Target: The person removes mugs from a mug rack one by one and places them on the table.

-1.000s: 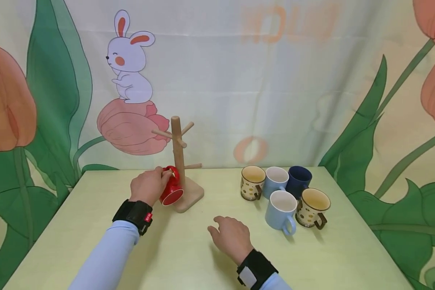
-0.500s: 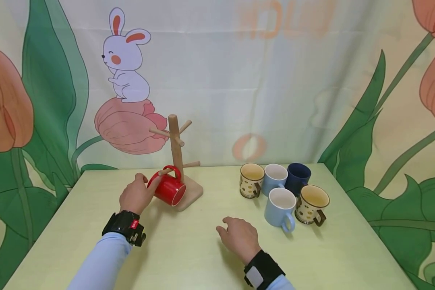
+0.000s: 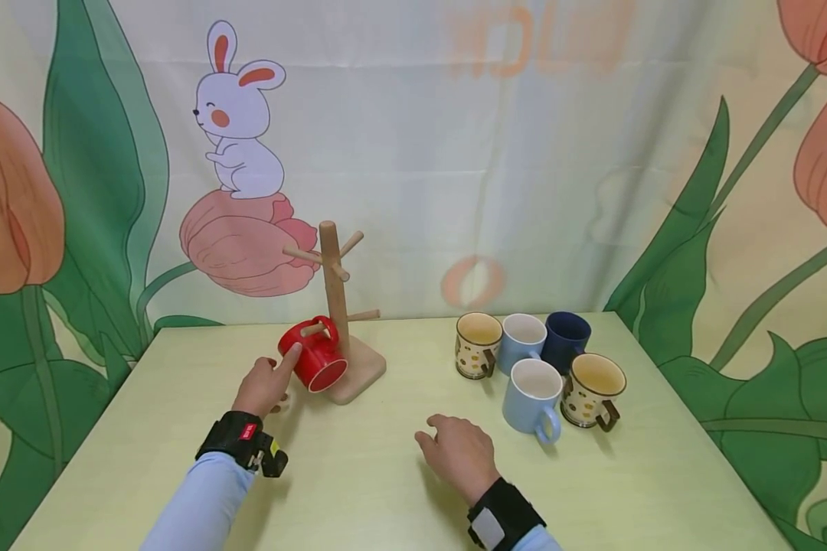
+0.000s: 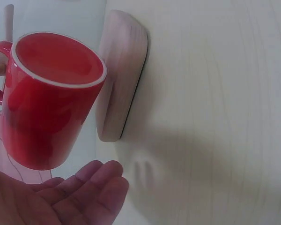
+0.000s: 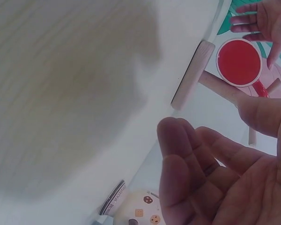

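A red mug [image 3: 315,358] hangs by its handle on a low peg of the wooden mug tree [image 3: 335,295], tilted with its mouth facing down and toward me. Just left of it is my left hand [image 3: 263,385], fingers extended; in the left wrist view the fingers [image 4: 107,187] lie below the mug, apart from it. Whether the thumb touches the mug I cannot tell. My right hand [image 3: 460,453] hovers over the table's middle, holding nothing, its fingers loosely bent in the right wrist view. The mug tree's upper pegs carry nothing.
On the table's right [image 3: 668,490] several mugs stand upright close together: a front light-blue mug [image 3: 527,402], a rear light-blue mug [image 3: 520,348], a dark blue mug [image 3: 563,344] and two patterned mugs with brown handles, one at left [image 3: 474,353], one at right [image 3: 586,396]. A printed curtain [image 3: 544,168] hangs behind.
My left hand has let go of the red mug and drawn back to the left. The mug swung on its peg and now hangs tilted. My right hand shifted slightly right.
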